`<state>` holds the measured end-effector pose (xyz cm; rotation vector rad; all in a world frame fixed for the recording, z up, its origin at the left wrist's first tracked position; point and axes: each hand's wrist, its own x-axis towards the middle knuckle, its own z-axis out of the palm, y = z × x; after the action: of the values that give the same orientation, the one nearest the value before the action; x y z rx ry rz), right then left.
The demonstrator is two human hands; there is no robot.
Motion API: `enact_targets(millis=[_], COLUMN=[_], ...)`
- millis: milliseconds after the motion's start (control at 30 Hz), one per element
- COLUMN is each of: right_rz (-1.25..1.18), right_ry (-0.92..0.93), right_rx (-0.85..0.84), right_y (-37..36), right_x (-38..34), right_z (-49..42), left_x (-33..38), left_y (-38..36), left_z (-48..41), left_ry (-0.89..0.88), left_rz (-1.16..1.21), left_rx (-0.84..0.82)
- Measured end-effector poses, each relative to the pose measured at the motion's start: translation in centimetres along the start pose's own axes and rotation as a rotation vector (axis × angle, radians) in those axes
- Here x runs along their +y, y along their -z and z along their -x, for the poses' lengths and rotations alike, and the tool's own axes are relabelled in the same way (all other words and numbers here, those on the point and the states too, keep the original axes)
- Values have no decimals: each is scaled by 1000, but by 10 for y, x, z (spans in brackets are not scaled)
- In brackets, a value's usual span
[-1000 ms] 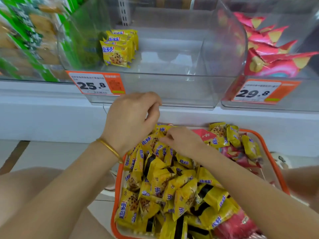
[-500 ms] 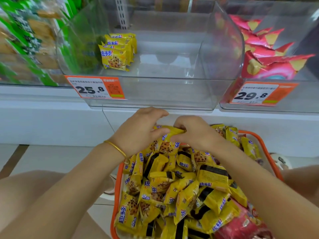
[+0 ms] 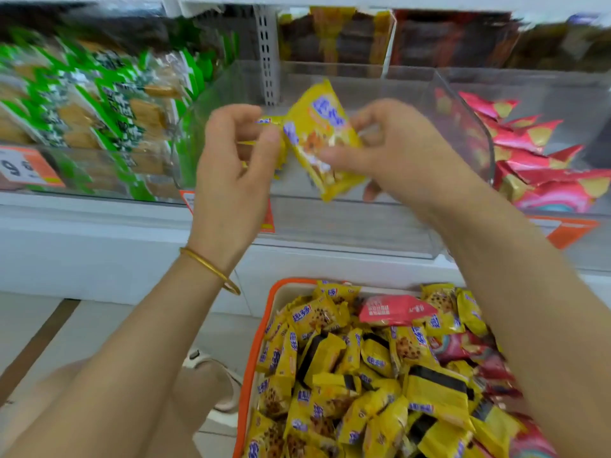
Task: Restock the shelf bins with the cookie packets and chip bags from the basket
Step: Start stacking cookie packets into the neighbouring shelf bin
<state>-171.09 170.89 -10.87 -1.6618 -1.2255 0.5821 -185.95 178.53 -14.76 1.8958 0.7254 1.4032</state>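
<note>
- The left hand is raised in front of the clear bin. Its fingers are curled and grasp yellow wrappers, of which only the edges show. How many it holds cannot be told.
- The right hand is level with the left and just to its right. The thumb and fingers pinch one yellow cookie packet by its right side.
- This cookie packet lies between the two sets of fingers. It is tilted, printed face to the camera, and its left edge meets the left thumb. It is blurred.
- The packet is held above the front wall of the clear bin and is not resting in it.
- The basket, with an orange rim, stands well below the fingers. It is heaped with yellow packets, and a red packet lies on top near its far edge.
- To the right of the right fingers, a neighbouring bin holds red chip bags.
- To the left of the left fingers, another bin holds green packets, with a price label on its front.
- A gold bangle sits on the left wrist.
</note>
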Motion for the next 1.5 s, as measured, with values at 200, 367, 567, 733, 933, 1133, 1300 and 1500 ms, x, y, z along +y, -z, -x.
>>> enact_targets(millis=[200, 367, 567, 733, 933, 1133, 1300, 1500], right_rz=[685, 983, 1228, 1193, 1155, 1135, 1082, 771], right_ry=[195, 273, 350, 342, 316, 321, 287, 329], right_rx=[-127, -264, -235, -243, -310, -277, -235, -15], right_y=[-59, -109, -111, -114, -111, -104, -96, -48], right_x=[5, 19, 20, 25, 24, 24, 19, -5], right_z=[-112, -142, -146, -146, -144, -142, -137, -82], left_x=[-50, -52, -52, -51, -53, -56, -60, -37], left_y=[27, 29, 26, 27, 28, 29, 28, 24], left_z=[-7, -6, -6, -7, -5, -5, -4, 17], left_ry=[-268, -372, -394, -369, -390, -423, -415, -525], left_rz=[-856, -839, -827, -833, -818, -789, -766, -697], left_rx=[-105, -64, -72, -88, -90, -74, -78, -72])
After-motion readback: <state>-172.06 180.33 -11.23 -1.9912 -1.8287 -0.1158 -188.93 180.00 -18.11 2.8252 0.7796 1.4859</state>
